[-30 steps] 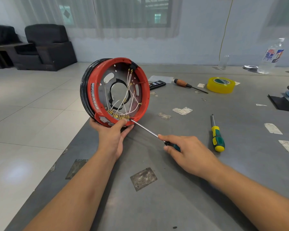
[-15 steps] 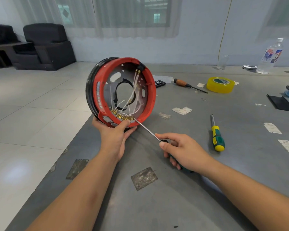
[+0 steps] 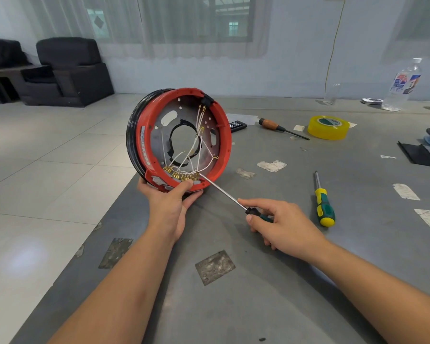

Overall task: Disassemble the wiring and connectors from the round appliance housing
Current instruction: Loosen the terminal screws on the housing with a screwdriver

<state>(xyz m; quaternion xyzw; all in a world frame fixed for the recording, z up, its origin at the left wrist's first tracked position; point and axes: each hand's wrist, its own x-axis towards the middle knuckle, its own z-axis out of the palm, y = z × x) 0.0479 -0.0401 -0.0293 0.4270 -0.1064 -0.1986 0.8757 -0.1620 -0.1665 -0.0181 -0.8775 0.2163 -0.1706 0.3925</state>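
Head view: the round red housing stands on edge at the near-left corner of the desk. The left hand grips its lower rim, thumb over the brass connectors. The right hand grips a screwdriver, tip at the rightmost connector. Best to lever gently, keep the rim braced, and keep the tip clear of the thumb and the white wires.

Pale tiled floor reflects daylight from curtained windows in a light blue-grey wall. Two black armchairs stand far left beside a dark side table.
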